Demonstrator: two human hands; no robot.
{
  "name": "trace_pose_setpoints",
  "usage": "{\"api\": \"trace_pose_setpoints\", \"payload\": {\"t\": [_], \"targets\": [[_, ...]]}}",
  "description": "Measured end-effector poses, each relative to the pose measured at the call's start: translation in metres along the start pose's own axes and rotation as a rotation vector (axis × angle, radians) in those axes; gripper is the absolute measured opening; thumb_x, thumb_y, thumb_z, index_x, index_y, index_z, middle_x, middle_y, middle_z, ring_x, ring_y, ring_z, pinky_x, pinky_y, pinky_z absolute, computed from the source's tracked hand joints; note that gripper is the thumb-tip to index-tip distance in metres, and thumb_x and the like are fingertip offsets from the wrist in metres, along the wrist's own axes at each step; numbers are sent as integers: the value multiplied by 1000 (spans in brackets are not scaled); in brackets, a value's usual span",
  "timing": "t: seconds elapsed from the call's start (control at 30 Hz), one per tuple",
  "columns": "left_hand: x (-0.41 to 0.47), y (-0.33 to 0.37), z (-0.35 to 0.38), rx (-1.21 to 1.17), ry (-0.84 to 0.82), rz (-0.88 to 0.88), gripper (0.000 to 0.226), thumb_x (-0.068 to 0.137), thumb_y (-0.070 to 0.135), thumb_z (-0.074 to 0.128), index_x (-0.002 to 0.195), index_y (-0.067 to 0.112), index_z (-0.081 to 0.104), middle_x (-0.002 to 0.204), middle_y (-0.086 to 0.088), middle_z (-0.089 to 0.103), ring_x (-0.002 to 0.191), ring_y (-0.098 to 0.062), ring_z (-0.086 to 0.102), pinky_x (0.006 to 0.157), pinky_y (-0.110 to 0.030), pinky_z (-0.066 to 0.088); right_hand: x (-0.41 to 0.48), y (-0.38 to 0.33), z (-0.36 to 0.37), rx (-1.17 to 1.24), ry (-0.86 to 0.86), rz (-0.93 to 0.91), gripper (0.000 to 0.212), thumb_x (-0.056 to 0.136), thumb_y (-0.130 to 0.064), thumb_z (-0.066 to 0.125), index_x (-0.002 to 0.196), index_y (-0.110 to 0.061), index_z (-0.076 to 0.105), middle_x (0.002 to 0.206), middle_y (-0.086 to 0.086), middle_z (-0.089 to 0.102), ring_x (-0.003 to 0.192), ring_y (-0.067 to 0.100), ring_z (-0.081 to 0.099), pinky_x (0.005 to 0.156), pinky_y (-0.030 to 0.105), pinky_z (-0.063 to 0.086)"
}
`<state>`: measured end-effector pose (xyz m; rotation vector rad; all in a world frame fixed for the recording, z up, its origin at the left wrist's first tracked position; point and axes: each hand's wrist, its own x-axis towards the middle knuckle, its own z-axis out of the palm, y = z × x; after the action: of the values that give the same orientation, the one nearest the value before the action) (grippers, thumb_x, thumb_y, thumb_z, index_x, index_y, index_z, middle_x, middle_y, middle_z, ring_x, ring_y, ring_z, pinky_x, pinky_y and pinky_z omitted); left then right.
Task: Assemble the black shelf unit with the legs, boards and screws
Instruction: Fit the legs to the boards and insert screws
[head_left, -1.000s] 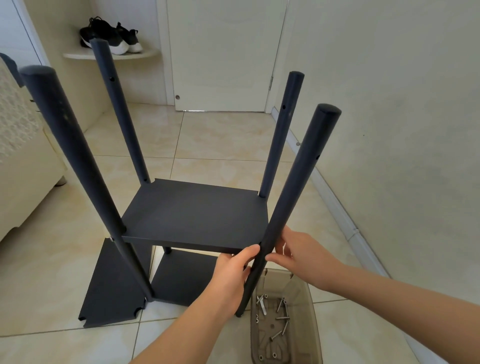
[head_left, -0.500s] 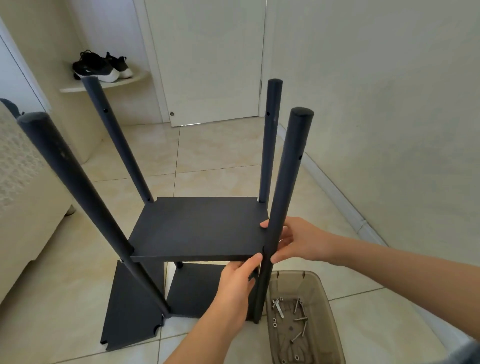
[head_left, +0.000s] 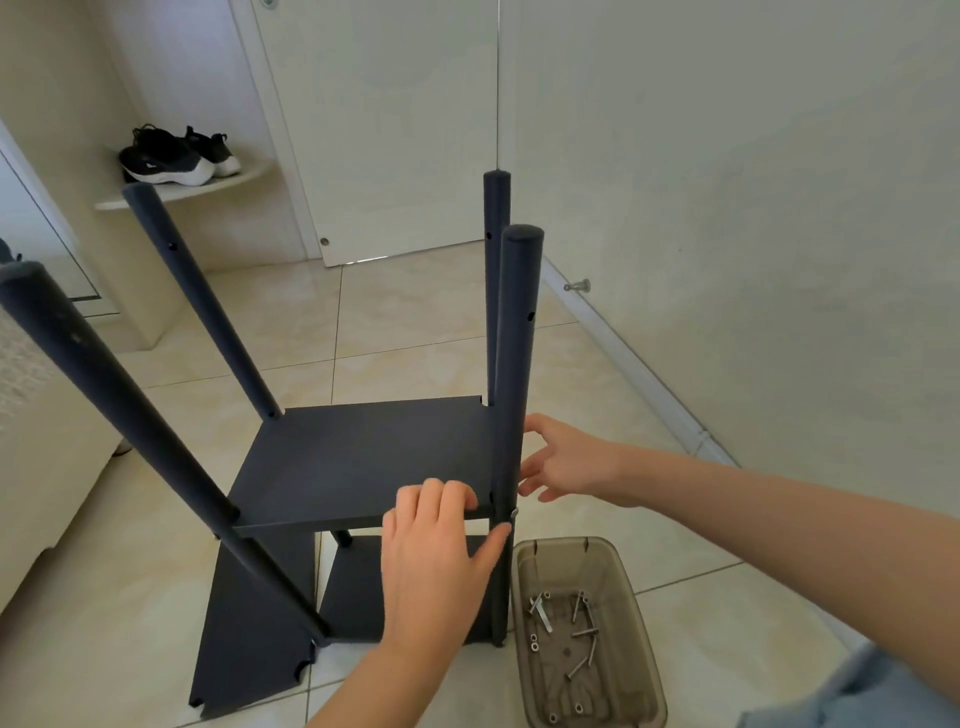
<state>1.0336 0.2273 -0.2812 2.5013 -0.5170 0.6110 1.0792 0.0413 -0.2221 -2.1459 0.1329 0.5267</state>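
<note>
Release: the right hand (head_left: 571, 462) has let go of the near-right leg (head_left: 511, 415), and its fingers now spread wide just right of it, at most brushing it. The leg stands upright unaided, so the screw (head_left: 514, 513) at the near-right corner of the middle board (head_left: 363, 462) seems seated. The left hand (head_left: 431, 561) curls its fingers over that board's near edge, thumb touching the leg just below the screw.

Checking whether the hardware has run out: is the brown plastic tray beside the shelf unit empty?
No, several silver screws lie loose on the bottom of the tray.
</note>
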Motion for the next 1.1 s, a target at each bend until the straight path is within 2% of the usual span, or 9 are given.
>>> {"api": "trace_pose_setpoints", "payload": {"t": [0.13,0.2,0.27,0.43,0.53,0.67,0.87,1.0,1.1], "targets": [[13,0,7,62,-99,48,54,67,55,85,103,19,65,103,3,66,103,-22,64,99,-40,49,4,2,3,64,43,64,58,98,4,45,144,-27,29,116,7,62,93,11,63,73,22,55],[19,0,9,66,-215,25,61,80,64,69,126,25,59,130,6,61,135,-21,49,122,-37,18,5,2,3,75,62,84,51,99,2,43,142,-24,33,105,1,64,93,11,63,71,21,54],[26,-7,13,106,-315,24,68,90,70,50,146,32,43,153,12,43,152,-15,21,119,-32,-9,7,1,2,93,75,101,43,100,0,42,136,-22,39,97,-1,66,94,12,64,72,22,53],[37,-10,17,185,-416,50,78,94,73,32,159,35,13,168,12,10,155,-14,-5,116,-37,-17,5,-5,2,142,76,158,28,100,-1,42,122,-19,45,106,7,66,99,19,65,83,30,57],[35,-4,19,195,-436,62,83,92,78,28,161,35,11,169,11,7,155,-16,-6,119,-41,-17,7,-6,5,140,73,164,28,102,-4,41,125,-15,52,111,10,66,100,21,67,84,31,58],[34,0,23,194,-421,76,78,96,72,28,161,33,11,169,10,9,156,-18,-6,120,-42,-14,10,-8,11,184,44,179,21,104,-16,44,109,-12,63,106,12,69,91,24,70,82,33,60],[35,0,23,155,-404,70,73,99,66,30,161,33,9,169,9,10,156,-18,-5,118,-41,-16,17,-12,13,287,28,241,24,105,-26,44,115,-13,60,106,13,70,93,28,70,72,31,60],[34,-5,23,182,-408,81,74,99,67,29,161,33,7,169,9,9,156,-18,-5,116,-42,-19,20,-18,14,387,72,280,16,103,-22,50,104,-11,62,102,13,68,87,26,68,61,28,58],[34,-6,23,226,-418,108,76,98,70,26,161,32,5,169,8,7,156,-20,-6,116,-45,-19,22,-19,14,482,116,284,15,102,-16,52,97,-9,64,102,13,68,89,28,69,70,34,60]]}}
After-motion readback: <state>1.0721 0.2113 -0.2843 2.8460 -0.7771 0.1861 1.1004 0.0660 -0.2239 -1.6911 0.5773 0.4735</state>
